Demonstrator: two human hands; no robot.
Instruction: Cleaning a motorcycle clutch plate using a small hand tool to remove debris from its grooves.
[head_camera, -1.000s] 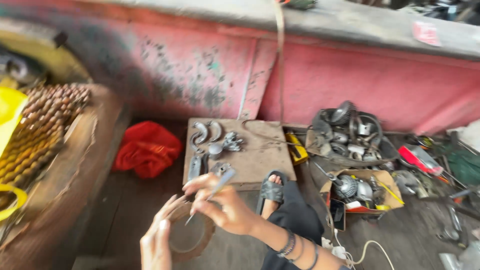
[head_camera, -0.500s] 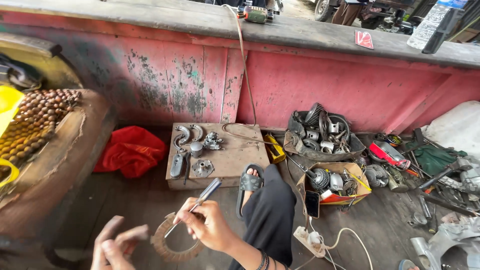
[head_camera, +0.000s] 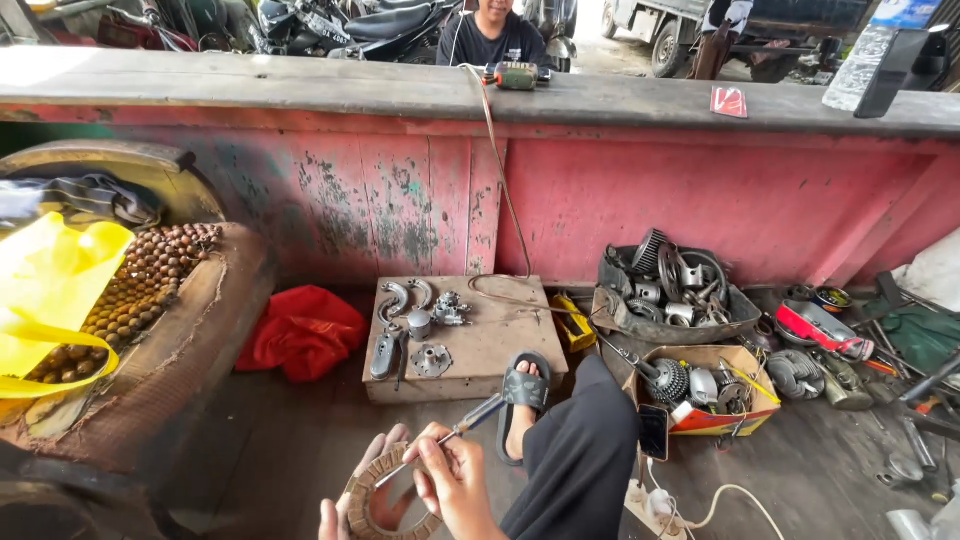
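While left hand (head_camera: 362, 495) grips ring (head_camera: 385, 500) from below, right hand (head_camera: 455, 480) clenches screwdriver (head_camera: 455, 435), tip on ring.

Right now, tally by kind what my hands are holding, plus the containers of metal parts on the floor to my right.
screwdriver, in right hand: 1
brown toothed ring, in left hand: 1
black tray of parts: 1
cardboard box of parts: 1
Total: 4
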